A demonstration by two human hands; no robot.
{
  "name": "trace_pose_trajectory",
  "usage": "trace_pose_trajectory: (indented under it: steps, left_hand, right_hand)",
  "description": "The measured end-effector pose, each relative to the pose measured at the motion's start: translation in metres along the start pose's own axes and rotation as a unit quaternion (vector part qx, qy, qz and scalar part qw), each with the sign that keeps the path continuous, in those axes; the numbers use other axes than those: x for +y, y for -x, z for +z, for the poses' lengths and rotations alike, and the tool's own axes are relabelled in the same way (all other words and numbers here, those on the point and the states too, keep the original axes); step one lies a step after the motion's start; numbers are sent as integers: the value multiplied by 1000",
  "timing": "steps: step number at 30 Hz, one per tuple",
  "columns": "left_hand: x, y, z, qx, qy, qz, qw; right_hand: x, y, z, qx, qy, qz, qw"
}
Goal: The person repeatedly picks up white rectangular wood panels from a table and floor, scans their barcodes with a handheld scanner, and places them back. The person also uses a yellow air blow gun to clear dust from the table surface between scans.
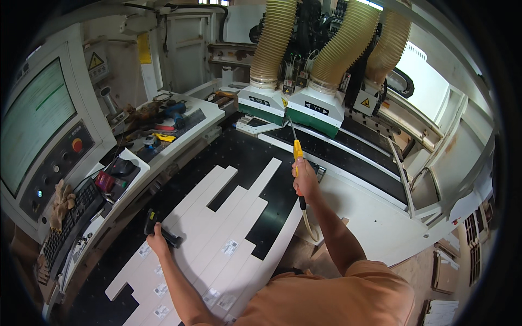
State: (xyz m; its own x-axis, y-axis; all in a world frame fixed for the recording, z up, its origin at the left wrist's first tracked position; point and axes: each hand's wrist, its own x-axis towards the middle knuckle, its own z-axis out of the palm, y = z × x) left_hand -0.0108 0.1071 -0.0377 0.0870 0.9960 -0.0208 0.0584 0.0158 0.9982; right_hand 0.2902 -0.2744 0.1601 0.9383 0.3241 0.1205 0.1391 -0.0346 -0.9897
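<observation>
My left hand [158, 241] is closed around the grip of a black handheld barcode scanner [150, 221], held over the left edge of the white panels. My right hand [306, 178] grips a yellow air blow gun [297, 148], whose thin nozzle points up toward the machine's green-skirted hoods. From its lower end a pale hose [310, 231] hangs in a curve. Long white panels [217, 204] of differing lengths lie side by side on the black machine bed [261, 163]. Several carry printed labels [229, 247], mostly toward the near end.
Two white hoods [315, 108] with ribbed ducts [272, 43] stand across the far end. At left are a monitor [38, 125], a red knob [76, 145], a keyboard [70, 217] and gloves [62, 204]. A side shelf [209, 111] holds assorted tools. A white ledge [375, 228] lies at right.
</observation>
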Motion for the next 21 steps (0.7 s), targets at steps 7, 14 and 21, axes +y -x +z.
trace_pose_trajectory:
  steps: [7, 14, 21]
  left_hand:
    - [7, 4, 0, 3, -8, 5, 1000]
    - [10, 8, 2, -3, 39, 21, 999]
    - [12, 8, 2, -3, 32, 13, 999]
  right_hand:
    - [-34, -23, -38, 100, -72, -80, 989]
    - [-62, -35, -59, 101, -15, -9, 995]
    - [-76, -45, -73, 74, -22, -46, 996]
